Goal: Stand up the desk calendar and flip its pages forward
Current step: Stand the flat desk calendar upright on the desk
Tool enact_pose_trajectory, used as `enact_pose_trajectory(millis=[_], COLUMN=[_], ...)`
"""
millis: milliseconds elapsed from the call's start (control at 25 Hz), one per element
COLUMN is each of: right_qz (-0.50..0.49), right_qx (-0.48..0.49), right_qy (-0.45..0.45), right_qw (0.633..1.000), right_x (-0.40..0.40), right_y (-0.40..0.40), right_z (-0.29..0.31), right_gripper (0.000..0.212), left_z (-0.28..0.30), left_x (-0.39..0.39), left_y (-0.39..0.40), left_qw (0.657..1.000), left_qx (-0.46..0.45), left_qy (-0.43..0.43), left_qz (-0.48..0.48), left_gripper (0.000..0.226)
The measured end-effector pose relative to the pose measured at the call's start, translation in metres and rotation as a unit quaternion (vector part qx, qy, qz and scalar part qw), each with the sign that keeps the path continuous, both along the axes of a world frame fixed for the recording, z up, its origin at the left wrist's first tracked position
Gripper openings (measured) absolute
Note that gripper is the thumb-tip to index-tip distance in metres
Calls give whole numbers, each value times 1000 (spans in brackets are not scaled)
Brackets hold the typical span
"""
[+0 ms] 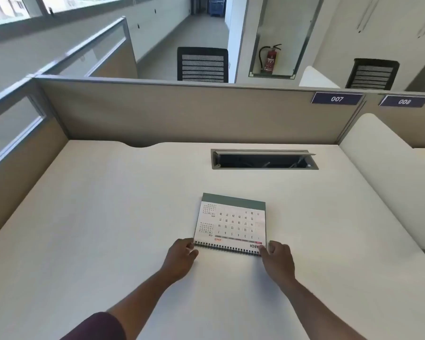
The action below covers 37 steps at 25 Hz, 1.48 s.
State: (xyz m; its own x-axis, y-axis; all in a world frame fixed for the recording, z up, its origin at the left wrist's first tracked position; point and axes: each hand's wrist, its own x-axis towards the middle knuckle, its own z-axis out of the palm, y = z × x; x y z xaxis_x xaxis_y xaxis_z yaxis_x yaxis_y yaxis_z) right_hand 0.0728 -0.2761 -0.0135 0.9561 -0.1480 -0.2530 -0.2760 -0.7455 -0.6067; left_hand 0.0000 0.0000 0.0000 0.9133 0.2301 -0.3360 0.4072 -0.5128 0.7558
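Observation:
A spiral-bound desk calendar (231, 223) lies flat on the white desk (108, 217), its black coil binding toward me and its March page upside down from where I look. A grey-green strip of its backing shows along the far edge. My left hand (180, 257) pinches the near left corner at the coil. My right hand (277, 260) pinches the near right corner at the coil. Both forearms reach in from the bottom of the view.
A recessed cable tray (264, 159) with its lid raised sits in the desk behind the calendar. Beige partition panels (182, 114) wall the desk at the back and left. A rounded white divider (383, 168) borders the right side.

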Motion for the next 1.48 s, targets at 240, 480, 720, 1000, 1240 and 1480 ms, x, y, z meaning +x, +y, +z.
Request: enact_pose_trajectory(millis=[240, 480, 720, 1000, 1240, 1480], right_qz=[-42, -62, -82, -111, -64, -26], right_qx=[76, 113, 161, 280, 365, 407], right_qy=[41, 44, -1, -95, -130, -111], right_qw=[995, 991, 984, 949, 920, 906], right_x=[-6, -6, 1, 21, 27, 25], right_y=[10, 10, 22, 45, 58, 68], right_z=[6, 11, 33, 57, 72, 69], right_gripper=[34, 27, 27, 33, 33, 16], left_z=[-2, 0, 19, 65, 78, 79], left_x=[4, 11, 17, 35, 33, 22], left_y=[1, 4, 15, 28, 28, 32], left_qw=[984, 987, 996, 970, 936, 921], left_qx=[-147, -127, -27, -108, -222, -227], left_qy=[51, 33, -52, -169, -206, -238], left_qz=[81, 87, 73, 140, 181, 210], left_gripper=[27, 11, 30, 45, 50, 53])
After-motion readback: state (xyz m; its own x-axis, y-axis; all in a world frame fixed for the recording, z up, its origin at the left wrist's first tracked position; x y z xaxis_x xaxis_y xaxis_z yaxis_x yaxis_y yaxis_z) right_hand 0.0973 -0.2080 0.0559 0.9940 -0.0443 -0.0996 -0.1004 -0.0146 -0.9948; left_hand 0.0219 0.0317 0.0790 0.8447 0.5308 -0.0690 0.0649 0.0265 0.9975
